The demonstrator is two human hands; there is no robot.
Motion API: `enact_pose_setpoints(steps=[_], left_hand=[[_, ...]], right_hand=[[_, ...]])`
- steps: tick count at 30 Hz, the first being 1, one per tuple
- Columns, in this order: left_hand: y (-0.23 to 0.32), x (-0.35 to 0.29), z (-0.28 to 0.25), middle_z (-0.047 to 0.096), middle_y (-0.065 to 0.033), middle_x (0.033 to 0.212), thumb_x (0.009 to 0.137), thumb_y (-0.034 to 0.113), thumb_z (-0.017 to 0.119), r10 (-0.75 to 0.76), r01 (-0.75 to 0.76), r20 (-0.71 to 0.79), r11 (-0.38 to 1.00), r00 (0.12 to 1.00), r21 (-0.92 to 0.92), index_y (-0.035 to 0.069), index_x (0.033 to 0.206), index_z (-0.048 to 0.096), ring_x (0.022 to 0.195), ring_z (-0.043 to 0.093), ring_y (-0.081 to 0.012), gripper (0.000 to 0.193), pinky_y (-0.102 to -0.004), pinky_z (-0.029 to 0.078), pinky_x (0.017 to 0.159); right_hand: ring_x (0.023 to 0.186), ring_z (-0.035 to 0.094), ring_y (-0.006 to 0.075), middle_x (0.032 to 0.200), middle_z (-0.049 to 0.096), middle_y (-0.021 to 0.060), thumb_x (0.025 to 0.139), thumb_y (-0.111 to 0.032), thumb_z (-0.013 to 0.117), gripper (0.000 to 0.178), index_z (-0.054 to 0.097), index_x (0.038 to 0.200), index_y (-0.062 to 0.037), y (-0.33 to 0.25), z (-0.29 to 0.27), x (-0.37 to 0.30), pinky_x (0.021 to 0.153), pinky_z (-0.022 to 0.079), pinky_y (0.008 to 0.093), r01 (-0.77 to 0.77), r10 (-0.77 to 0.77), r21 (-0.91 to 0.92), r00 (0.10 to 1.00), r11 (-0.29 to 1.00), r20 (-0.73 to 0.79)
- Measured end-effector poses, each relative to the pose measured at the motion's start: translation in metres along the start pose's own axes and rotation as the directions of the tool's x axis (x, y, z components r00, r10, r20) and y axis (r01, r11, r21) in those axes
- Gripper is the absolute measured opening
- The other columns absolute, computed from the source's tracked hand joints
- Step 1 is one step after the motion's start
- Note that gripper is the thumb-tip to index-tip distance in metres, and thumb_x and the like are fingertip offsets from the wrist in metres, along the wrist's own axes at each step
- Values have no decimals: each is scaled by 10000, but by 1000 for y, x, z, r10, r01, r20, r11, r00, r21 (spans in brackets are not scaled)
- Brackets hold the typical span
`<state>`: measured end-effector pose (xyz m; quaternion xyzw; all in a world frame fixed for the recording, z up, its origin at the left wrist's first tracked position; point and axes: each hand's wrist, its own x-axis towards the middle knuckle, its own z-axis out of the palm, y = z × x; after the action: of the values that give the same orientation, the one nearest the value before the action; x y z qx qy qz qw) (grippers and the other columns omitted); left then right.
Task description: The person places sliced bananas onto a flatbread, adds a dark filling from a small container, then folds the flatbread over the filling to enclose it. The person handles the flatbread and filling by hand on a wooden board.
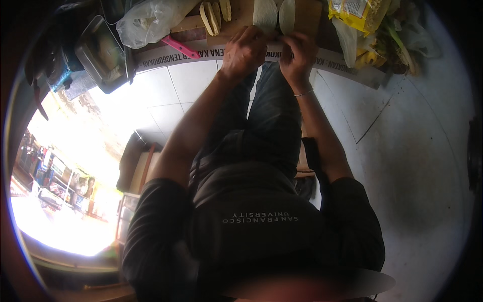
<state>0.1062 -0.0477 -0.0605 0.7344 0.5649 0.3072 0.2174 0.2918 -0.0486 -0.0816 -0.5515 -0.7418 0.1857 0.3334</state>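
My left hand (245, 53) is closed, its fingers curled at the lower end of a long, pale, oval slice-like piece (265, 15). Beside it, a second pale oval piece (287, 16) lies just beyond the fingertips of my right hand (299, 54), which is bent inward with thumb and fingers together. The fingertips of both hands nearly meet, and what they pinch is hidden. Beneath the pieces is a brown board (308, 14). Several yellowish cut pieces (210, 18) rest to the left of my left hand.
A pink-handled tool (181, 47) lies left of the board on a printed sheet (327, 63) along the work surface's edge. Farther left are a clear plastic bag (151, 22) and a dark tray (103, 55). A yellow packet (354, 15) and green stalks (400, 48) lie at right.
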Motion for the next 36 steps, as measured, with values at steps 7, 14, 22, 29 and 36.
enact_pose_setpoints(steps=[7, 14, 22, 29, 36], left_hand=[[-3, -5, 4, 647, -72, 940, 850, 2, 700, 19, -21, -51, 998, 999, -52, 121, 1125, 752, 848, 697, -290, 304, -413, 595, 758], [-1, -16, 1, 647, -120, 997, 891, -19, 703, -274, 248, -143, 953, 951, -174, 67, 1117, 635, 803, 694, -327, 252, -426, 593, 701], [0, -19, -14, 642, -147, 1163, 869, -45, 723, -405, 382, -117, 906, 907, -182, 56, 1187, 642, 803, 730, -235, 344, -353, 612, 636], [16, -30, -15, 712, -153, 1143, 871, -1, 762, -499, 472, -14, 829, 867, -301, 56, 1243, 686, 893, 800, -251, 383, -335, 644, 746], [21, -34, -13, 805, -145, 1005, 884, 66, 785, -583, 580, 106, 739, 805, -343, 52, 1150, 776, 903, 813, -233, 266, -343, 634, 822]], right_hand=[[1031, 659, 264, 1051, 708, 21, 799, 5, 721, 305, 760, 1029, -192, 4, 4, 0, 925, 457, 436, -33, 36, 61, 998, 998, -44], [890, 715, 250, 1006, 740, 70, 879, -76, 819, 282, 687, 1129, -78, 7, -2, 0, 820, 555, 380, -214, 223, 120, 972, 970, -71], [841, 743, 197, 970, 762, 86, 857, -143, 895, 497, 639, 1270, -39, 12, -17, 5, 780, 590, 337, -206, 211, 144, 977, 968, -18], [835, 734, 215, 949, 754, 78, 878, -185, 878, 537, 611, 1324, -51, 12, -21, 0, 771, 564, 364, -245, 239, 111, 969, 963, 59], [757, 691, 237, 851, 717, 33, 890, -176, 841, 505, 611, 1327, -69, 9, -21, -4, 732, 530, 396, -282, 276, 104, 959, 954, 69]])
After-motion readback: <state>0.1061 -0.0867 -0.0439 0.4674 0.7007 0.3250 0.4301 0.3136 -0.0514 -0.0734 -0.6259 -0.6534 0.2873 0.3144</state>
